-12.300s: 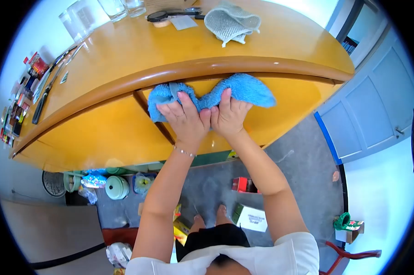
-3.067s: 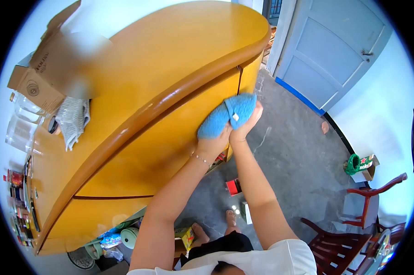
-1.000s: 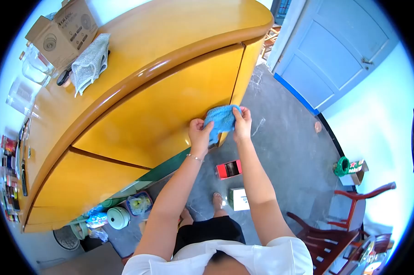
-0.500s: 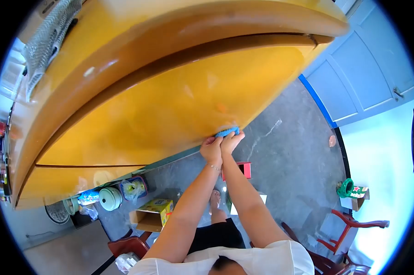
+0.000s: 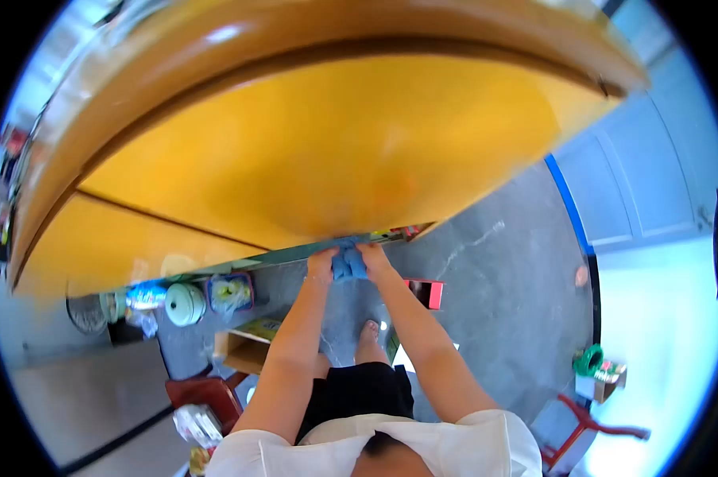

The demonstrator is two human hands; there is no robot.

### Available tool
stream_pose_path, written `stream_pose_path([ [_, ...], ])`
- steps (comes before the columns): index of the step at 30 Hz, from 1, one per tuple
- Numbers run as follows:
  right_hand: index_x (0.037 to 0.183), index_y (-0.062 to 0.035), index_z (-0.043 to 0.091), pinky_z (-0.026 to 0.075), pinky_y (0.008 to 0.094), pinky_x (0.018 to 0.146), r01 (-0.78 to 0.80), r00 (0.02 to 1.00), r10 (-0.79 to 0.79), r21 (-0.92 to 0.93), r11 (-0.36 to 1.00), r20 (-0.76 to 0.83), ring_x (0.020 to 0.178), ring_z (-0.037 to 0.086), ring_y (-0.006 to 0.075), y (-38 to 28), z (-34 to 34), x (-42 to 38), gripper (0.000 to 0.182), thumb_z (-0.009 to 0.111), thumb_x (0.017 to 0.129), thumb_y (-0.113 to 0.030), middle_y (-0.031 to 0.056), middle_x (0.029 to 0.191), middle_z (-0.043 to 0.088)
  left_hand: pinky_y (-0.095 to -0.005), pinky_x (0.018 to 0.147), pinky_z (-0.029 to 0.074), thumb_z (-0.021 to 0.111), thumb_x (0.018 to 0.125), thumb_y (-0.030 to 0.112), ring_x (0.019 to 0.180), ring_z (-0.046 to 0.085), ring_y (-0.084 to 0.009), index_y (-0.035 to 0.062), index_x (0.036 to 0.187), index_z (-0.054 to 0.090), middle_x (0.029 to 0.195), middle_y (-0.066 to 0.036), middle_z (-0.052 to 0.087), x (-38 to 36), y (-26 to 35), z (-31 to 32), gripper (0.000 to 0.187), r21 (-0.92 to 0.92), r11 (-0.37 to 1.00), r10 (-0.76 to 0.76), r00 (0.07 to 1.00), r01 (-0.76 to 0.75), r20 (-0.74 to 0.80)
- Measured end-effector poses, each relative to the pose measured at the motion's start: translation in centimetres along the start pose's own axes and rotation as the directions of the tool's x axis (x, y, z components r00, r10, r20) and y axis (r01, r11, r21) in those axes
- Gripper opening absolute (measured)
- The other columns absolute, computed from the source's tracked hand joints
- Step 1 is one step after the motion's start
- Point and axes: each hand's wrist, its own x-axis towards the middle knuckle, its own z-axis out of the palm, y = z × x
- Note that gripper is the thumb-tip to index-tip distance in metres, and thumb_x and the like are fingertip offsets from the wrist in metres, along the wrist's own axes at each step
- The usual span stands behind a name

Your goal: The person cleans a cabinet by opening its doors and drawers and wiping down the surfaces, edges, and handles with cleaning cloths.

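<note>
A blue cloth [image 5: 348, 262] hangs between my two hands, just below the lower edge of a glossy yellow cabinet panel [image 5: 319, 151]. My left hand [image 5: 321, 264] grips the cloth's left side with closed fingers. On its right side, my right hand [image 5: 372, 258] has its fingers closed on the cloth too. Both arms reach forward, and the hands are a short way apart.
Below the panel stand a pale green pot [image 5: 185, 304], a basket [image 5: 230, 292] and an open carton [image 5: 243, 350]. A red box [image 5: 426, 294] lies on the grey floor [image 5: 502, 262]. Red wooden chairs [image 5: 208, 395] stand lower left and right. A blue door [image 5: 653, 167] is at right.
My hands have moved apart and slightly left and down, and the blue cloth now hangs spread between them. The view has shifted, with the yellow panel higher in it.
</note>
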Motion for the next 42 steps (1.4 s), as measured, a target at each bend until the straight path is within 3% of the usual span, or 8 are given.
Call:
stream_pose_path([
  [6, 0.111, 0.003, 0.047, 0.047, 0.0326, 0.077, -0.209, 0.911, 0.263, -0.194, 0.958, 0.317, 0.089, 0.057, 0.0185, 3.5, 2.8, -10.4, 0.044, 0.064, 0.076, -0.017, 0.0102, 0.103, 0.056, -0.0318, 0.076, 0.046, 0.058, 0.078, 0.008, 0.086, 0.057, -0.0183, -0.0002, 0.097, 0.055, 0.093, -0.008, 0.059, -10.3, 1.1, -9.5, 0.022, -0.165, 0.983, -0.012, 0.935, 0.075, 0.353],
  [13, 0.112, -0.0004, 0.049, 0.044, 0.0321, 0.083, -0.343, 0.736, 0.458, -0.309, 0.887, 0.498, 0.094, 0.055, 0.0174, 3.3, 7.7, -17.1, 0.04, 0.062, 0.077, -0.015, 0.008, 0.104, 0.056, -0.031, 0.083, 0.042, 0.054, 0.083, 0.02, 0.094, 0.053, -0.0157, 0.0049, 0.113, 0.047, 0.102, -0.005, 0.055, -20.9, 3.6, -16.0, 0.034, -0.083, 0.995, 0.08, 0.967, -0.062, 0.242],
  [27, 0.114, -0.0017, 0.047, 0.041, 0.0335, 0.086, 0.051, 0.837, 0.062, -0.191, 0.98, 0.544, 0.099, 0.052, 0.0203, 2.2, 22.6, -23.9, 0.039, 0.055, 0.083, -0.025, 0.0096, 0.11, 0.053, -0.0354, 0.083, 0.045, 0.059, 0.082, 0.021, 0.1, 0.052, -0.0175, 0.0081, 0.12, 0.039, 0.112, -0.006, 0.051, -26.7, 12.3, -20.8, 0.044, -0.226, 0.969, 0.179, 0.907, -0.097, 0.381],
  [29, 0.11, -0.0002, 0.05, 0.041, 0.0337, 0.086, 0.365, 0.844, -0.028, -0.535, 0.762, 0.536, 0.099, 0.053, 0.0221, 1.4, 23.1, -24.0, 0.04, 0.055, 0.083, -0.028, 0.0122, 0.11, 0.054, -0.034, 0.084, 0.044, 0.058, 0.082, 0.017, 0.1, 0.052, -0.0169, 0.0063, 0.12, 0.039, 0.111, -0.006, 0.051, -26.4, 12.3, -20.8, 0.044, -0.273, 0.955, 0.228, 0.884, -0.121, 0.408],
  [31, 0.101, -0.0013, 0.055, 0.042, 0.0331, 0.084, 0.791, 0.558, -0.311, -0.607, -0.081, 0.769, 0.098, 0.053, 0.0248, -1.5, 22.7, -24.1, 0.035, 0.061, 0.078, -0.026, 0.0148, 0.107, 0.055, -0.0327, 0.085, 0.044, 0.058, 0.081, 0.013, 0.099, 0.052, -0.0168, 0.0036, 0.12, 0.038, 0.111, -0.007, 0.051, -26.9, 11.7, -20.1, 0.045, -0.326, 0.933, 0.286, 0.863, -0.152, 0.417],
  [34, 0.089, -0.007, 0.062, 0.043, 0.0356, 0.082, 0.803, 0.54, -0.527, -0.59, 0.087, 0.657, 0.096, 0.054, 0.0268, -6.7, 24.3, -26.6, 0.019, 0.066, 0.071, -0.011, 0.0126, 0.103, 0.057, -0.032, 0.088, 0.041, 0.059, 0.078, 0.009, 0.102, 0.05, -0.017, 0.0022, 0.122, 0.037, 0.111, -0.008, 0.051, -27.9, 11.3, -19.6, 0.049, -0.349, 0.927, 0.286, 0.866, -0.141, 0.41],
  [38, 0.086, -0.0054, 0.062, 0.035, 0.0383, 0.09, 0.795, -0.047, -0.747, -0.428, -0.43, 0.663, 0.105, 0.047, 0.0299, -13.2, 26.9, -28.2, 0.014, 0.06, 0.072, -0.005, 0.0131, 0.109, 0.054, -0.0309, 0.087, 0.041, 0.059, 0.078, 0.01, 0.101, 0.051, -0.0162, 0.0041, 0.122, 0.038, 0.11, -0.006, 0.051, -26.8, 8.3, -20.3, 0.049, -0.322, 0.935, 0.267, 0.893, -0.148, 0.363],
  [42, 0.088, -0.0065, 0.062, 0.031, 0.0397, 0.092, 0.703, -0.238, -0.671, -0.353, -0.618, 0.702, 0.109, 0.043, 0.0314, -15.7, 29.8, -28.5, 0.017, 0.06, 0.071, -0.006, 0.013, 0.116, 0.05, -0.0315, 0.085, 0.043, 0.06, 0.077, 0.008, 0.099, 0.052, -0.0161, 0.0045, 0.12, 0.041, 0.107, -0.006, 0.053, -28.3, 9.0, -20.4, 0.047, -0.387, 0.909, 0.283, 0.91, -0.154, 0.303],
])
